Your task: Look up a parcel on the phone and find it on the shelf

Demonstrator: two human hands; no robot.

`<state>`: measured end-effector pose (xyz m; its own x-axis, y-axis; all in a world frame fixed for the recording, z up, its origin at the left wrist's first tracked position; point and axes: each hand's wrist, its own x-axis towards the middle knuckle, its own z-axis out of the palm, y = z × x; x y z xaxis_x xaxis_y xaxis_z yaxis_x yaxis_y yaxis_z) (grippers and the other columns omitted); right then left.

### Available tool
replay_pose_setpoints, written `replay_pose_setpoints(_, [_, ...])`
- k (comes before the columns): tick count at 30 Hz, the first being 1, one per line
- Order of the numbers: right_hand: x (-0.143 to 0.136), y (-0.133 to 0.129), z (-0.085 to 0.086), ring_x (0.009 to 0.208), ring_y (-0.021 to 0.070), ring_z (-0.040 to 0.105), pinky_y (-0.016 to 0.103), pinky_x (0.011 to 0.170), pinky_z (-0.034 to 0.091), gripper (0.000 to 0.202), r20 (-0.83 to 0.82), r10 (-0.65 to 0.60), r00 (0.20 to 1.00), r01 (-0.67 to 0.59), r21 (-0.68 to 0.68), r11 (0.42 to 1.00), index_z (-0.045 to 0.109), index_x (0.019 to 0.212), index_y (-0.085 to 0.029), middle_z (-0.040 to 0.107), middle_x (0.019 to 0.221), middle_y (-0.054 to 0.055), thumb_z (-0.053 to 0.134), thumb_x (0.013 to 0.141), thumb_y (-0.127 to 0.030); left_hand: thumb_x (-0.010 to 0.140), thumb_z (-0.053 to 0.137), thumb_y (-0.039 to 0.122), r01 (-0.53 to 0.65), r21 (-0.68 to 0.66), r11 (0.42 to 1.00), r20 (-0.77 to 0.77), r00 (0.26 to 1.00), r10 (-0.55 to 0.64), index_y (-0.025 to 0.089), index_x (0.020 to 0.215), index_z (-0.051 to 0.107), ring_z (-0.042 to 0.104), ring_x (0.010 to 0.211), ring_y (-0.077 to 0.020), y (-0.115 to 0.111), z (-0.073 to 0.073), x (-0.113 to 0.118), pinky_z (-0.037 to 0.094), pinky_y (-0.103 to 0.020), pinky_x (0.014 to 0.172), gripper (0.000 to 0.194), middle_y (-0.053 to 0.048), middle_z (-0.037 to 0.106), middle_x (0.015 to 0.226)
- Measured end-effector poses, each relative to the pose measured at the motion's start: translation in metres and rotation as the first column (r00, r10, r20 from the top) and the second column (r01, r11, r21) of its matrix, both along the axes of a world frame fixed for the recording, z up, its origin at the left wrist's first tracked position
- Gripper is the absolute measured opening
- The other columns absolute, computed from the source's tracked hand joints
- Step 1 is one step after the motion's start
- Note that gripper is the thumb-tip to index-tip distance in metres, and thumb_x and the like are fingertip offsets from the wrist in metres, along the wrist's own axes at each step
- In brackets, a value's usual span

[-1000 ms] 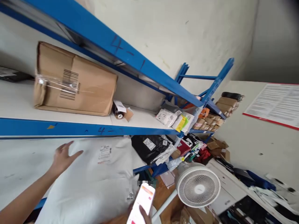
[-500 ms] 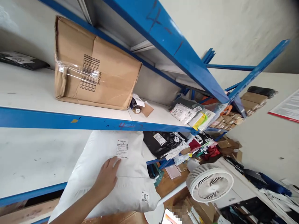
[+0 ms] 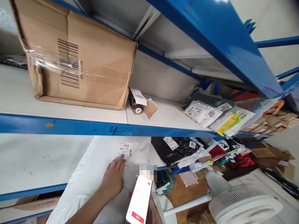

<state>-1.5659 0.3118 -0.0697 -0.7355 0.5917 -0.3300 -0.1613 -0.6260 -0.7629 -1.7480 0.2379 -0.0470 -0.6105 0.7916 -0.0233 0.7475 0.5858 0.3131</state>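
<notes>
Shelving, blue steel frame with white boards, fills the view. Left hand (image 3: 113,182) lies flat and open on a large white mailer bag (image 3: 98,174), fingers spread, fingertips touching the lower edge of the bag's printed shipping label (image 3: 125,150). The bag lies on the lower shelf (image 3: 35,158) and overhangs its front edge toward the camera; its contents cannot be seen.

Right hand (image 3: 153,213) is only partly in frame at the bottom edge, closed around a phone (image 3: 139,201) held upright just beside the left hand, screen lit white with a red button at its foot.

Middle shelf (image 3: 70,110), above: a cardboard box (image 3: 77,59), closed, taped with clear film, barcode on the facing side, sits tilted. Touching its right lower corner is a small dark carton (image 3: 136,101) with a white label, lying on its side beside a scrap of brown paper. Farther right on that board is a heap of clear and grey poly parcels (image 3: 210,113) with labels.

Right of the white bag on the lower shelf: a black poly bag (image 3: 179,149), then mixed coloured packets. A white fan (image 3: 245,207) stands at lower right.
</notes>
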Motion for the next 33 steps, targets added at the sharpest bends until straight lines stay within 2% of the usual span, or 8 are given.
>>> replay_pose_setpoints(3, [-0.024, 0.007, 0.015, 0.104, 0.0330, 0.066, 0.049, 0.090, 0.051, 0.073, -0.156, 0.053, 0.986, -0.070, -0.104, 0.992, 0.056, 0.119, -0.025, 0.071, 0.115, 0.009, 0.081, 0.055, -0.050, 0.067, 0.045, 0.012, -0.017, -0.016, 1.000, 0.031, 0.999, 0.018, 0.018, 0.137, 0.047, 0.040, 0.127, -0.0294, 0.000, 0.005, -0.004, 0.035, -0.044, 0.104, 0.070, -0.001, 0.020, 0.158])
replay_pose_setpoints(5, [-0.037, 0.011, 0.026, 0.109, 0.0330, 0.064, 0.050, 0.095, 0.048, 0.082, -0.229, 0.088, 0.969, -0.123, -0.140, 0.983, 0.049, 0.127, -0.024, 0.070, 0.117, 0.010, 0.084, 0.054, -0.037, 0.066, 0.049, 0.015, -0.030, -0.020, 0.999, 0.053, 0.998, 0.031, 0.018, 0.134, 0.049, 0.039, 0.127, -0.0303, 0.000, 0.008, -0.004, 0.035, -0.045, 0.104, 0.068, -0.001, 0.017, 0.158])
replay_pose_setpoints(9, [-0.052, 0.017, 0.040, 0.112, 0.0329, 0.062, 0.050, 0.099, 0.044, 0.107, -0.203, 0.183, 0.962, -0.207, -0.104, 0.973, 0.029, 0.140, -0.022, 0.070, 0.116, 0.013, 0.086, 0.049, -0.021, 0.075, 0.045, 0.021, -0.026, 0.013, 1.000, 0.034, 0.999, 0.026, 0.015, 0.130, 0.050, 0.040, 0.125, -0.0304, -0.002, 0.010, -0.002, 0.037, -0.048, 0.101, 0.056, -0.007, 0.016, 0.158])
replay_pose_setpoints(12, [-0.057, 0.021, 0.043, 0.113, 0.0330, 0.061, 0.049, 0.099, 0.044, 0.118, -0.183, 0.231, 0.956, -0.244, -0.053, 0.968, 0.017, 0.142, -0.022, 0.067, 0.120, 0.015, 0.087, 0.047, -0.021, 0.082, 0.040, 0.021, -0.024, 0.027, 0.999, -0.018, 1.000, 0.025, 0.015, 0.129, 0.051, 0.044, 0.120, -0.0297, -0.003, 0.007, 0.000, 0.039, -0.050, 0.099, 0.049, -0.009, 0.021, 0.157])
replay_pose_setpoints(20, [-0.058, 0.029, 0.040, 0.113, 0.0324, 0.061, 0.049, 0.095, 0.046, 0.101, -0.136, 0.316, 0.939, -0.313, 0.045, 0.949, 0.022, 0.136, -0.022, 0.063, 0.126, 0.016, 0.084, 0.057, -0.025, 0.082, 0.041, 0.020, -0.030, 0.066, 0.997, -0.108, 0.993, 0.038, 0.016, 0.127, 0.051, 0.044, 0.120, -0.0297, -0.005, -0.009, -0.002, 0.041, -0.051, 0.096, 0.046, -0.008, 0.024, 0.156])
replay_pose_setpoints(27, [-0.059, 0.030, 0.036, 0.113, 0.0327, 0.061, 0.051, 0.097, 0.045, 0.091, -0.137, 0.326, 0.935, -0.322, 0.055, 0.945, 0.031, 0.131, -0.024, 0.063, 0.127, 0.014, 0.084, 0.057, -0.024, 0.084, 0.038, 0.017, -0.034, 0.055, 0.998, -0.080, 0.996, 0.038, 0.015, 0.127, 0.051, 0.044, 0.120, -0.0286, -0.004, -0.007, -0.001, 0.040, -0.052, 0.098, 0.046, -0.009, 0.025, 0.156])
replay_pose_setpoints(33, [-0.060, 0.028, 0.037, 0.110, 0.0319, 0.063, 0.050, 0.095, 0.046, 0.092, -0.121, 0.294, 0.948, -0.294, 0.018, 0.956, 0.029, 0.131, -0.023, 0.068, 0.117, 0.012, 0.083, 0.056, -0.021, 0.084, 0.037, 0.018, -0.030, 0.034, 0.999, -0.028, 0.999, 0.031, 0.013, 0.131, 0.048, 0.040, 0.122, -0.0287, -0.003, -0.005, -0.002, 0.038, -0.052, 0.100, 0.048, -0.009, 0.019, 0.158])
